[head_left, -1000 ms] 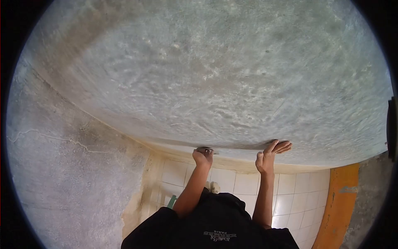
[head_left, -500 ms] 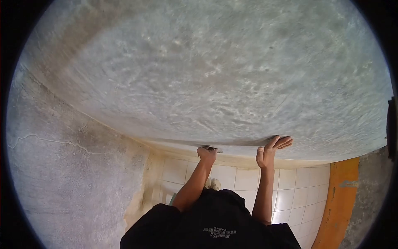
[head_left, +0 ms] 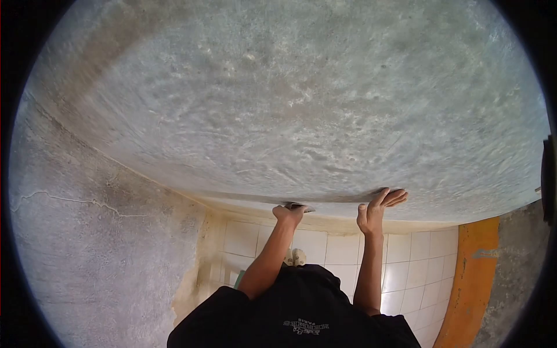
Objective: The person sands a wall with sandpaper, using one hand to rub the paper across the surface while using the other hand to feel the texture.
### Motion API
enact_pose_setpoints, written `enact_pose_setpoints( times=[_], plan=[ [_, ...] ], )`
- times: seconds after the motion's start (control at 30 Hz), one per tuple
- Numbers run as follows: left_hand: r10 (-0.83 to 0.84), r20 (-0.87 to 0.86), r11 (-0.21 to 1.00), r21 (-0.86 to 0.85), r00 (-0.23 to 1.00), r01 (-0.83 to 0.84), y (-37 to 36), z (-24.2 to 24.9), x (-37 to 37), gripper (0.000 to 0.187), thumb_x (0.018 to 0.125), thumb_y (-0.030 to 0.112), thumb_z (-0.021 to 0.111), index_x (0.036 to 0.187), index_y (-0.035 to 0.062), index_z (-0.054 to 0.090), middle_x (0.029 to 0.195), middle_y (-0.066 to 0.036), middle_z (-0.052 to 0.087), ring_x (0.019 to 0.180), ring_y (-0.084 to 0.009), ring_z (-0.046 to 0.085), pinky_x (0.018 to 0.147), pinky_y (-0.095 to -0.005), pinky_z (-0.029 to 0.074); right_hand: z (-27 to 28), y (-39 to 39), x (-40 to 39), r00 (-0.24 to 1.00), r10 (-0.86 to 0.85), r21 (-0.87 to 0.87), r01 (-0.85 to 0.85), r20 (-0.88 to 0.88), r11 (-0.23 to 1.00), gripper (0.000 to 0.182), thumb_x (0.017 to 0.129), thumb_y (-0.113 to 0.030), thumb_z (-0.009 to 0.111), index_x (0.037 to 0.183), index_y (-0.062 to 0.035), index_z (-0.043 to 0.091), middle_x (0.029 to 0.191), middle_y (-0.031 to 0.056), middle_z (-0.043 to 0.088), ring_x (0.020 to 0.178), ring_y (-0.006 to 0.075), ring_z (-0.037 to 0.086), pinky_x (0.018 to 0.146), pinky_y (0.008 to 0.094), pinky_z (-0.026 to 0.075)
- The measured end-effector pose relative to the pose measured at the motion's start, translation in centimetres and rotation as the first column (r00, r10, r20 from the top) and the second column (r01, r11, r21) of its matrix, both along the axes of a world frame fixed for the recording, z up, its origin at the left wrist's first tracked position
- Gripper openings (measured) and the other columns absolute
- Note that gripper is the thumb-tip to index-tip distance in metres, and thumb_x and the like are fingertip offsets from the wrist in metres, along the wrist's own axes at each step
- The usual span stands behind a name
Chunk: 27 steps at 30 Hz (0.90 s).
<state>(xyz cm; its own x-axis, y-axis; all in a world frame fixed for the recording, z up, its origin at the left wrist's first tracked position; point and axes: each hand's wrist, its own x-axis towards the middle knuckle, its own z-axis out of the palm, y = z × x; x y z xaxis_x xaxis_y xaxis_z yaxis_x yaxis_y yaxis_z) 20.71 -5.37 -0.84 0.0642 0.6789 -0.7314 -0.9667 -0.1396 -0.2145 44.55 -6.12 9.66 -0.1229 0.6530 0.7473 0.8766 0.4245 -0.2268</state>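
Observation:
A grey, rough plastered wall (head_left: 278, 116) fills the upper part of the head view. My left hand (head_left: 287, 214) is closed on a small, thin, flat piece (head_left: 301, 207) with a dark face and a pale edge, held right against the wall; the fingers hide most of it, and I cannot tell its kind. Further right, my right hand (head_left: 380, 210) lies with its palm side to the wall, fingers stretched out to the right and thumb apart, holding nothing.
A second grey wall (head_left: 98, 243) with a thin crack meets the first at a corner on the left. Below are white floor tiles (head_left: 342, 246) and my shoes (head_left: 297, 257). An orange painted strip (head_left: 473, 278) runs down the right side.
The view has shifted slightly. My left hand sits a touch further left and its flat piece is tilted a little differently; my right hand keeps its pose on the wall.

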Motion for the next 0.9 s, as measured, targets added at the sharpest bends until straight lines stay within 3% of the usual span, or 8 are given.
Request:
enact_pose_setpoints(
  times=[0.1, 0.23, 0.33, 0.43, 0.53, 0.73, 0.83, 0.9],
  plan=[
    [-0.083, -0.101, 0.955, -0.292, 0.991, 0.05, 1.9, -3.5, -0.5, 0.053, 0.093, 0.033, 0.028, 0.138, 0.0086, 0.042, 0.144, -0.01, 0.036, 0.136, -0.031, 0.028, 0.11, -0.06, 0.012, -0.3, -0.1, 0.0, 1.0, 0.008, -0.008, -0.008, -0.003, 1.0, 0.079, 0.096, -0.056, 0.028, 0.149, -0.0104, -0.008, 0.148, 0.0244, -0.029, 0.134, 0.0459, -0.03, 0.101, 0.0645, -0.019],
    [0.04, 0.057, 0.999, -0.035, 0.998, -0.038, 0.6, -5.9, -1.0, 0.056, 0.092, 0.035, 0.024, 0.142, 0.0126, 0.038, 0.152, -0.007, 0.027, 0.14, -0.0318, 0.022, 0.11, -0.0614, 0.005, 0.1, 0.0, 0.1, 1.0, 0.028, -0.023, -0.028, 0.0, 0.999, 0.08, 0.096, -0.056, 0.029, 0.149, -0.0093, -0.008, 0.147, 0.0247, -0.03, 0.133, 0.0458, -0.031, 0.101, 0.0644, -0.019],
    [-0.11, -0.073, 0.979, -0.18, 0.991, 0.096, 0.5, 1.2, -1.2, 0.053, 0.092, 0.032, 0.025, 0.138, 0.0118, 0.043, 0.147, -0.009, 0.034, 0.137, -0.0328, 0.027, 0.11, -0.0609, 0.007, 0.2, -0.2, 0.0, 0.999, 0.03, -0.028, -0.031, -0.027, 0.999, 0.081, 0.095, -0.056, 0.031, 0.149, -0.0089, -0.008, 0.147, 0.0236, -0.03, 0.133, 0.0457, -0.032, 0.101, 0.0644, -0.02],
    [-0.139, -0.164, 0.973, -0.204, 0.977, 0.104, 1.0, -2.4, -1.3, 0.057, 0.093, 0.038, 0.025, 0.142, 0.0099, 0.034, 0.148, -0.011, 0.032, 0.138, -0.0332, 0.024, 0.109, -0.0652, 0.008, 0.2, -0.4, -0.1, 0.998, 0.049, -0.039, -0.051, -0.035, 0.998, 0.081, 0.095, -0.055, 0.032, 0.149, -0.008, -0.006, 0.147, 0.024, -0.03, 0.133, 0.0462, -0.032, 0.101, 0.0635, -0.02],
    [0.081, -0.085, 0.992, -0.092, 0.993, -0.089, 1.0, -8.9, -0.5, 0.058, 0.093, 0.037, 0.025, 0.143, 0.0081, 0.033, 0.147, -0.012, 0.034, 0.138, -0.0305, 0.026, 0.109, -0.0632, 0.01, 0.4, -0.6, 0.1, 0.997, 0.068, -0.075, -0.071, -0.038, 0.995, 0.081, 0.095, -0.054, 0.034, 0.149, -0.0069, -0.005, 0.147, 0.0248, -0.03, 0.132, 0.0466, -0.032, 0.101, 0.0632, -0.02],
    [-0.051, -0.081, 0.975, -0.218, 0.995, 0.033, 0.8, -5.8, -0.5, 0.037, 0.095, 0.033, 0.027, 0.101, 0.0031, 0.048, 0.128, -0.012, 0.046, 0.128, -0.0292, 0.036, 0.112, -0.0588, 0.008, 0.4, -0.6, 0.7, 0.994, 0.104, -0.064, -0.102, 0.024, 0.993, 0.079, 0.097, -0.049, 0.036, 0.149, -0.0023, -0.002, 0.147, 0.0294, -0.027, 0.132, 0.0486, -0.031, 0.101, 0.0641, -0.019],
    [0.099, -0.06, 0.974, -0.199, 0.993, -0.109, 1.3, -8.2, 0.6, 0.047, 0.096, 0.034, 0.026, 0.122, 0.0019, 0.047, 0.137, -0.013, 0.042, 0.134, -0.0312, 0.03, 0.112, -0.0605, 0.008, -0.1, -0.9, 1.3, 0.995, 0.104, -0.098, -0.102, 0.012, 0.99, 0.079, 0.096, -0.048, 0.041, 0.148, -0.0002, 0.007, 0.148, 0.0317, -0.02, 0.133, 0.0512, -0.027, 0.101, 0.0661, -0.017],
    [0.038, -0.065, 0.987, -0.151, 0.997, -0.047, 0.6, -6.9, 1.1, 0.041, 0.094, 0.03, 0.03, 0.118, 0.0022, 0.049, 0.129, -0.013, 0.045, 0.127, -0.0298, 0.037, 0.111, -0.0594, 0.011, -0.6, -1.0, 1.8, 0.994, 0.061, -0.099, -0.053, 0.088, 0.994, 0.077, 0.094, -0.046, 0.046, 0.147, -0.0002, 0.013, 0.149, 0.0333, -0.014, 0.133, 0.053, -0.024, 0.101, 0.0679, -0.014]
  ],
)
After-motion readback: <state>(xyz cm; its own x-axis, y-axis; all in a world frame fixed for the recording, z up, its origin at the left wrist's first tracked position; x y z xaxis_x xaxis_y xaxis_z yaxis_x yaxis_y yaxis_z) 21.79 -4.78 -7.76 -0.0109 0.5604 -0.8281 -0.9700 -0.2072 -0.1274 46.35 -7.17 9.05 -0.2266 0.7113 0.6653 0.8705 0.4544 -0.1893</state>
